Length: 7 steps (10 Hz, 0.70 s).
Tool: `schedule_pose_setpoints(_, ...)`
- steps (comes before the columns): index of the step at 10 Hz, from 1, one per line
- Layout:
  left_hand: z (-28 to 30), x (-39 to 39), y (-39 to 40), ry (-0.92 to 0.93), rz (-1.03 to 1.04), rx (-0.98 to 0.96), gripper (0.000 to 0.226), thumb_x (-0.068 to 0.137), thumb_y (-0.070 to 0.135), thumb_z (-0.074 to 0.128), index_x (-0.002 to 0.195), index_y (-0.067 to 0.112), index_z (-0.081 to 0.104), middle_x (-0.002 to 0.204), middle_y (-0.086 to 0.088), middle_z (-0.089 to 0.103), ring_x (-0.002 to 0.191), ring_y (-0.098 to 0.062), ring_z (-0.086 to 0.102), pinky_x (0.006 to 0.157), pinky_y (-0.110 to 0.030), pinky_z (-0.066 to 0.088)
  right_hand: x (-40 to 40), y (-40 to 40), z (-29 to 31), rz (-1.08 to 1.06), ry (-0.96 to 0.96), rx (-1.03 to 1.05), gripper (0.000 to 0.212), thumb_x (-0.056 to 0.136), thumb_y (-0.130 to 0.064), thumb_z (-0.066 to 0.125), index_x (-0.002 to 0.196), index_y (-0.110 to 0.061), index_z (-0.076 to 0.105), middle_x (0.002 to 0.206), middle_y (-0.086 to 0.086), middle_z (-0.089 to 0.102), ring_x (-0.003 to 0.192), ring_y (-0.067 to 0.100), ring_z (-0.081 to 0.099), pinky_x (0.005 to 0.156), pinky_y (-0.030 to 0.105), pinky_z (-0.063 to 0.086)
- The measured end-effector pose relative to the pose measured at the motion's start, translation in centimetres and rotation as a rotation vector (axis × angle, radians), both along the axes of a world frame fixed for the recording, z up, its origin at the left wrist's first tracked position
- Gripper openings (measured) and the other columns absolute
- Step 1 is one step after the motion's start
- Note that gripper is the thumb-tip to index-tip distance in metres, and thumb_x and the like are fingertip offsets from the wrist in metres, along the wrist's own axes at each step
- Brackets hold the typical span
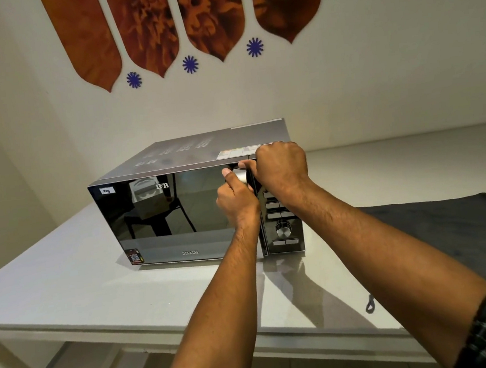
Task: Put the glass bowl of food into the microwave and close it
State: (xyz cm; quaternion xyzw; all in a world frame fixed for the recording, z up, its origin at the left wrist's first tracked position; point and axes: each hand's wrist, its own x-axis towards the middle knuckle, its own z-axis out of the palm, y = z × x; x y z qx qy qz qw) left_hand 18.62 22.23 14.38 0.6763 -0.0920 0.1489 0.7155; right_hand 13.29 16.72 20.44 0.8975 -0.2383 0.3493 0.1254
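1. Your left hand (pixel 237 203) curls around the silver door handle (pixel 240 175); your right hand (pixel 281 165) is fisted at the microwave (pixel 178 207) top corner.
2. Door shut, microwave on tabletop (pixel 68 289).
3. Bowl unseen.

The boxy silver microwave (pixel 196 200) with a glossy black mirrored door stands upright on the white desk (pixel 68 289), door shut, its silver handle (pixel 240 175) within the fingers (pixel 229 174).

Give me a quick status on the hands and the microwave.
Left hand gripping door handle. Right hand braced on microwave top corner. Door looks shut. Bowl not in view.
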Motion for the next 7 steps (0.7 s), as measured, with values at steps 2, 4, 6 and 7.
schedule_pose_setpoints(2,-0.4,-0.3,0.0,-0.063,-0.01,0.047,0.058,0.106,0.042,0.028,0.068,0.013,0.059,0.063,-0.002,0.062,0.057,-0.013,0.058,0.054,-0.025,0.039,-0.4,-1.0,-0.8,0.033,-0.031,-0.049,0.056,0.094,-0.062,0.047,0.087,-0.013,0.074,0.083,0.005,0.075,0.078,0.023,0.069,0.065,0.032,0.043)
schedule_pose_setpoints(4,-1.7,-2.5,0.0,-0.406,0.149,0.129,0.037,0.099,0.03,0.046,0.13,0.008,0.047,0.132,-0.01,0.048,0.11,-0.014,0.052,0.09,-0.027,0.044,-3.3,-4.9,-5.1,0.293,-0.307,-0.006,0.051,0.1,-0.042,0.049,0.138,-0.009,0.057,0.141,0.011,0.059,0.133,0.025,0.053,0.111,0.039,0.04)
schedule_pose_setpoints(6,-2.9,-5.7,-2.4,-0.839,0.029,0.414,0.063,0.099,0.037,0.036,0.155,0.009,0.027,0.163,-0.009,0.025,0.152,-0.022,0.018,0.123,-0.039,0.012,-8.6,-9.0,-9.4,0.179,-0.349,0.017,0.057,0.102,-0.038,0.046,0.15,-0.008,0.04,0.156,0.01,0.041,0.146,0.022,0.035,0.119,0.037,0.029)
schedule_pose_setpoints(7,-3.9,-7.0,-4.0,-0.922,-0.056,0.537,0.066,0.1,0.039,0.033,0.157,0.008,0.023,0.165,-0.009,0.019,0.154,-0.021,0.011,0.124,-0.041,0.009,-11.1,-11.0,-11.0,0.1,-0.286,0.06,0.059,0.102,-0.04,0.041,0.152,-0.009,0.035,0.158,0.01,0.036,0.148,0.023,0.031,0.121,0.036,0.024)
